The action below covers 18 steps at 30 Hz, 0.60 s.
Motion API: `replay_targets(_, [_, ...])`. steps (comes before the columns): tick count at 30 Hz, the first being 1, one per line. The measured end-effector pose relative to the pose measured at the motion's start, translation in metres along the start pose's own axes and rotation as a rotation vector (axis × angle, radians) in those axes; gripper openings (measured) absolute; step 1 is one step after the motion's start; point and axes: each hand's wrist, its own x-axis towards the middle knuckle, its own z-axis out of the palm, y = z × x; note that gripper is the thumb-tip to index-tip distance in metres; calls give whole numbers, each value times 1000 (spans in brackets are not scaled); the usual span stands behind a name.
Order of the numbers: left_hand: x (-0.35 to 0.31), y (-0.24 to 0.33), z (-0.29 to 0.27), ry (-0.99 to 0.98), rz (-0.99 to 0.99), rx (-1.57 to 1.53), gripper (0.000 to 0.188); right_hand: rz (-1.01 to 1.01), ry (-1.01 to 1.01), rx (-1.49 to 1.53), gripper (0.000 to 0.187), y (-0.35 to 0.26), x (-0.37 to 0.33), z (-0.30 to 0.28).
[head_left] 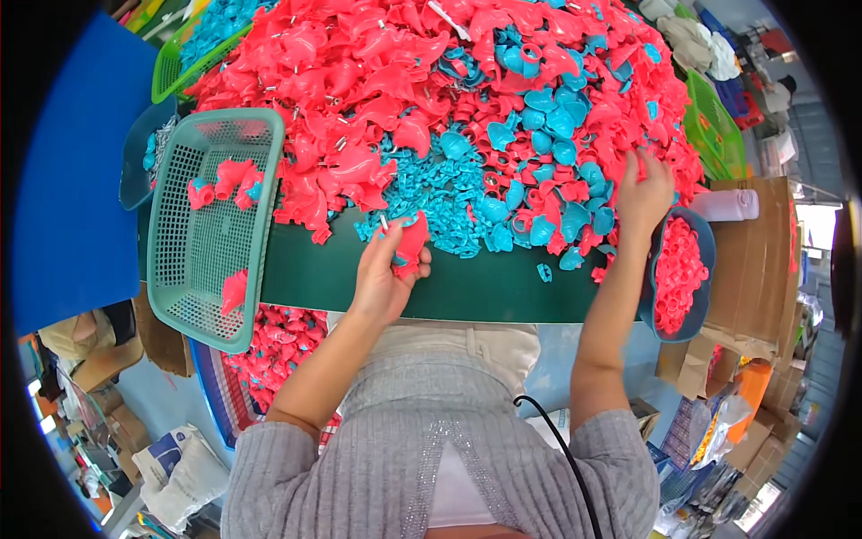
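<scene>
In my left hand [382, 277] is a red curved plastic part [412, 244] with small blue pieces fitted on it, held over the front of the green table. A thin white pin [383, 223] sticks up by the thumb of that hand. My right hand [645, 193] reaches into the right side of the pile, its fingers bent and apart over small red parts. Beside it lie blue shell-shaped pieces [575, 220]. Small blue pieces [435, 202] are heaped in the middle, and larger red shells [359, 76] at the back left.
A green mesh basket [267, 193] at left holds several red-and-blue parts. Behind it stands a bowl [135, 184] with metal bits. On the right are a dark blue bowl [706, 260] of small red rings, a pinkish bottle [729, 205] and a cardboard box [759, 269].
</scene>
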Motion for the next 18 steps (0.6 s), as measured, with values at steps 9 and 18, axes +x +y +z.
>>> replay_targets(9, [1, -20, 11, -19, -21, 94, 34, 19, -106, 58, 65, -22, 53, 38])
replay_targets(18, [-6, -19, 9, 36, -4, 105, 37, 116, -24, 427, 40, -47, 54, 19])
